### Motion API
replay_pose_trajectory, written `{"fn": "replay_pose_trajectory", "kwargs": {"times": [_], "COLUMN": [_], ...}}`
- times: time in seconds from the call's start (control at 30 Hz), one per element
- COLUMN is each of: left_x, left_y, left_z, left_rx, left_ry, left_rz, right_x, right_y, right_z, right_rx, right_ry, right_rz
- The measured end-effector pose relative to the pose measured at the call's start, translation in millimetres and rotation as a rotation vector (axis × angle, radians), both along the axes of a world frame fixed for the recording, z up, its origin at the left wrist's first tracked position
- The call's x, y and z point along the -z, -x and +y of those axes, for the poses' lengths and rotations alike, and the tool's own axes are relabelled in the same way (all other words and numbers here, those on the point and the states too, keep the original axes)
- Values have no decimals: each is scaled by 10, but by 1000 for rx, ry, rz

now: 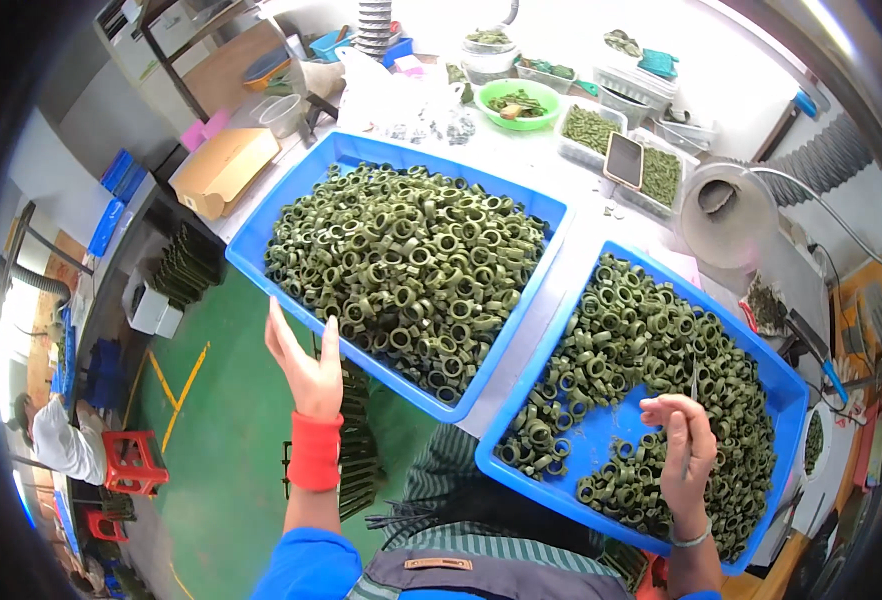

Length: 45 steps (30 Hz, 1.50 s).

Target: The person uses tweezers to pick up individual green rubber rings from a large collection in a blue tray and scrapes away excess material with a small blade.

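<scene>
Two blue plastic trays lie at an angle to each other, holding many dark green rings. My left hand (pixel 306 365), with a red band on its wrist, is at the near edge of the left tray (pixel 416 397). Its fingers are straight and apart from the thumb, with nothing in them; whether they touch the rim I cannot tell. Over the right tray (pixel 613 425), my right hand (pixel 685 450) is closed round a thin pointed metal tool (pixel 694 378), perhaps tweezers. Green rings (pixel 651 320) surround a bare blue patch beside this hand.
Behind the trays stand a light green bowl (pixel 539 122), tubs of small green pieces (pixel 589 130) and a phone (pixel 624 160). An extraction hood (pixel 726 215) is at the right. A cardboard box (pixel 226 172) sits left of the trays. Far left, a person (pixel 66 440) is beside a red stool (pixel 133 462).
</scene>
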<state>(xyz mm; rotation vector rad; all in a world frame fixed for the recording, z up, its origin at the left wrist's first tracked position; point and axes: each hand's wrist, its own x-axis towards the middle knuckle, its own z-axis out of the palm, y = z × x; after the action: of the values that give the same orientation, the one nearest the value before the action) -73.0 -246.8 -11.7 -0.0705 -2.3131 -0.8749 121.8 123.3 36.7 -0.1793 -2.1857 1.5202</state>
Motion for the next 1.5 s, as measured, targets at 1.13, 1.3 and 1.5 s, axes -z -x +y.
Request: {"fn": "replay_pose_trajectory", "kwargs": {"times": [1.13,1.3,1.5], "left_x": [599,543,497], "left_y": [-1203,-1227,-1037], "left_z": [-1177,-791,-922], "left_rx": [176,183,-175], "left_ry": [-1363,-1426,-1453], "left_rz": [-770,-532,-296], "right_x": [637,647,523], "right_y": [2743,2478,1979], "right_z": [-917,-1193,-1567], "right_rx": [-293,-332,-486], "right_ry": [-789,-672,-566], "right_rz": [-88,-171,-238]}}
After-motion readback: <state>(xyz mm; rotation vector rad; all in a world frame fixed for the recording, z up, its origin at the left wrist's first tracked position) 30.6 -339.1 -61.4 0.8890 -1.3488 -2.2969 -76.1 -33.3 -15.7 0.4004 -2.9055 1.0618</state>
